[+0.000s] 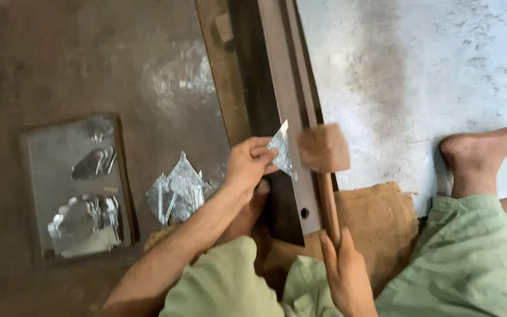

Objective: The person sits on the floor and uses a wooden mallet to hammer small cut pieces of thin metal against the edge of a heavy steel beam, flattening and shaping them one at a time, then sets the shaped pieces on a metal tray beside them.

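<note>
My left hand pinches a small shiny sheet-metal piece and holds it against a long steel bar that runs away from me. My right hand grips the handle of a wooden mallet. The mallet's block head hovers, slightly blurred, just right of the metal piece, over the bar's edge. I sit on the floor in green trousers, with my right bare foot out to the right.
A pile of cut metal scraps lies left of my left forearm. Further left, a flat metal plate carries more shiny cut pieces. A burlap sack lies under me. Grey concrete floor spreads right of the bar.
</note>
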`<state>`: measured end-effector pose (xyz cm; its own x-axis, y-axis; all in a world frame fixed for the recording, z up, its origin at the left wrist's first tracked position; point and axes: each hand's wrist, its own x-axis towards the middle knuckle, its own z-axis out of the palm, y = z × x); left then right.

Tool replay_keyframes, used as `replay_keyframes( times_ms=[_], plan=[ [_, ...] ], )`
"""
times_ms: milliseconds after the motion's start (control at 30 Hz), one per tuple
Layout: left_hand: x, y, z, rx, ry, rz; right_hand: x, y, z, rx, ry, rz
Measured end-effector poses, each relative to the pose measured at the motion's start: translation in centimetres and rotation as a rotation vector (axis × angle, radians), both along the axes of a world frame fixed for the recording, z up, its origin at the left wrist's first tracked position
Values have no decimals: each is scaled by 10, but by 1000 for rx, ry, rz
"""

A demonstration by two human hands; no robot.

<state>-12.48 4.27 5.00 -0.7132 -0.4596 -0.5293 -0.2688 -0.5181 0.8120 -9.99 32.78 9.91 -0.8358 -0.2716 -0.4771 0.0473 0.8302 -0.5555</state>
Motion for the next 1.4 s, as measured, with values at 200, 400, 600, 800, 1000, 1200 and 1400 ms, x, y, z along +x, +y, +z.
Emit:
replay_keyframes(
  times_ms=[200,400,600,800,1000,1200,1400],
  plan=[
    [9,3,18,-193,83,-28,46,101,-79,-192,76,109],
    [15,-24,34,-220,39,-520,58,131,-107,-560,-516,-535],
    [-9,-44,23,-485,-36,-747,55,99,-42,-359,-68,-213],
    [-11,-44,17,-541,-116,-787,30,63,2,-444,-58,-187],
    [-12,-46,14,-608,-5,-787,18,52,11,-164,-33,-71],
    [-13,-50,6,-401,-41,-807,36,81,13,-373,55,-68],
    [-15,-49,10,-588,-20,-823,42,66,6,-550,197,-355]
  ],
)
